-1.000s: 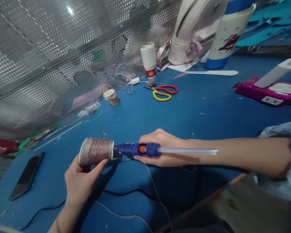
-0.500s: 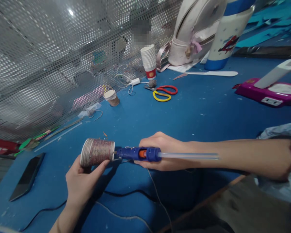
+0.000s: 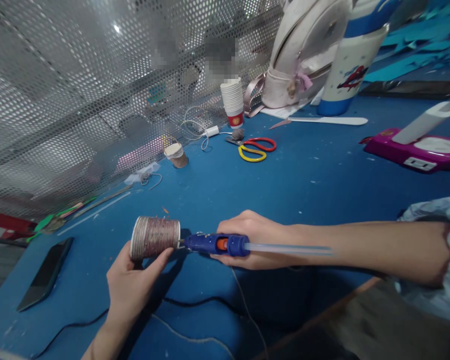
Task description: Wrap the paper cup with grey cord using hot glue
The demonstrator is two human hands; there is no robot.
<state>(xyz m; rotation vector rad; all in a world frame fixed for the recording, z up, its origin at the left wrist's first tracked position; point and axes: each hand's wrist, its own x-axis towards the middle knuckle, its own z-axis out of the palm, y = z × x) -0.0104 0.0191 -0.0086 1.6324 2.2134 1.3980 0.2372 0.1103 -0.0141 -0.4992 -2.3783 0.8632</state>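
My left hand grips a paper cup wound with brownish string, held on its side just above the blue table. My right hand is wrapped round a blue hot glue gun with an orange trigger. A clear glue stick pokes out of its back along my forearm. The gun's nozzle touches the cup's right end. A thin string trails from the cup down toward the table's near edge.
A dark phone lies at the left. Red and yellow scissors, a stack of paper cups, another wrapped cup, a pale bag, a bottle and a magenta box stand farther back. A perforated metal screen walls the left.
Both hands, the cup and the glue gun sit slightly lower and to the right in view; the nozzle stays against the cup's end. The grips are unchanged.
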